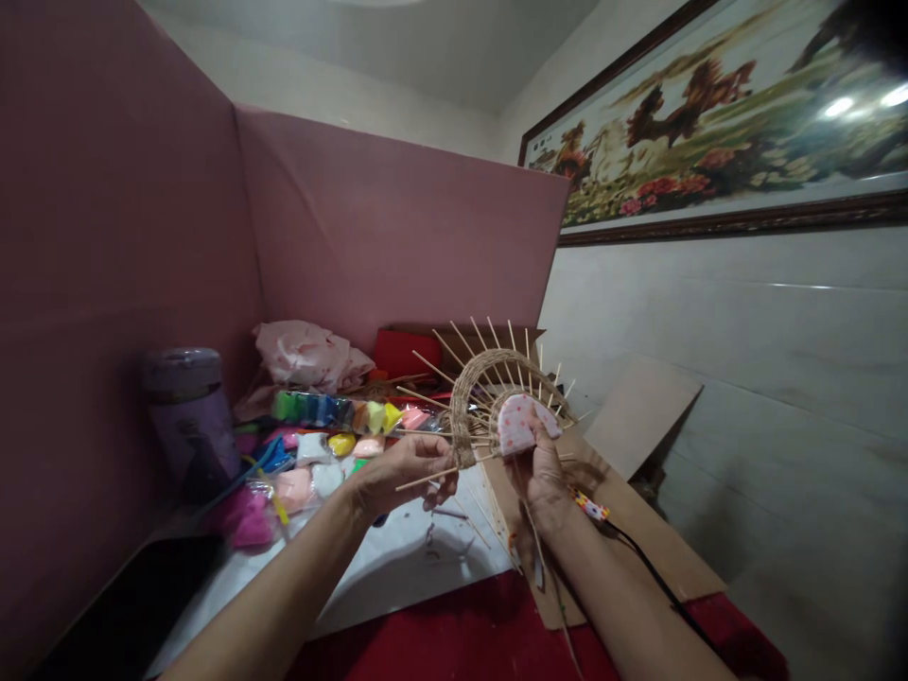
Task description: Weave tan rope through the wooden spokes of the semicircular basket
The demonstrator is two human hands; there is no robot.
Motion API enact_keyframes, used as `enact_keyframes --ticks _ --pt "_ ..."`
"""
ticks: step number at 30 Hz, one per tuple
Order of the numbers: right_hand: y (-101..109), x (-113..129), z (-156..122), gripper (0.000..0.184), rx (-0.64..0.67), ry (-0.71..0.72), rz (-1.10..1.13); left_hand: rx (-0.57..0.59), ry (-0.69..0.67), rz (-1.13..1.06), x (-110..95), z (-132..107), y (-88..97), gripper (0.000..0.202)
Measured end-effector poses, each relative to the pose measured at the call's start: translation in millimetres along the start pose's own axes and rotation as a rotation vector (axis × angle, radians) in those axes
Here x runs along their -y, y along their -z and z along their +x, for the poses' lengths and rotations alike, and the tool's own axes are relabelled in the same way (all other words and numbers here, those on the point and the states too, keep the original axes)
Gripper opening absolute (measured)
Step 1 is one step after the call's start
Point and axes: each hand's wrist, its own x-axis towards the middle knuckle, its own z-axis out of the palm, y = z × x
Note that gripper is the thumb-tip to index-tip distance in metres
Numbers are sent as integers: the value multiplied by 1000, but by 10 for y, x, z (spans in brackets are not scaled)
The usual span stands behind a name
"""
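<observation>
A half-round woven piece (474,383) of tan twine wound over several radiating wooden sticks is held up in front of me. My right hand (540,465) grips its centre, a pink dotted half-disc (516,423), fingers closed around it. My left hand (406,473) is closed in a pinch at the weave's lower left end, on a stick and the twine there. A beaded band (590,506) sits at my right wrist.
Packets of coloured clay (333,412) lie on white paper behind the hands. A purple flask (191,416) stands left, a dark phone (128,605) near it. Cardboard sheets (638,416) lie right. Pink boards (397,227) wall the back and left. Red cloth (454,643) covers the near edge.
</observation>
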Motion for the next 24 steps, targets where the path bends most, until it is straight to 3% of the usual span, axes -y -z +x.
enact_keyframes --ticks 9,16,24 --pt "-22 8 -8 20 -57 -15 54 -51 22 45 7 -5 25 26" --pt "-26 -36 -54 31 -18 -29 47 -270 -105 -12 3 11 145 20" --pt "-57 -43 -96 27 -46 -45 44 -259 -153 -157 -140 -52 158 15"
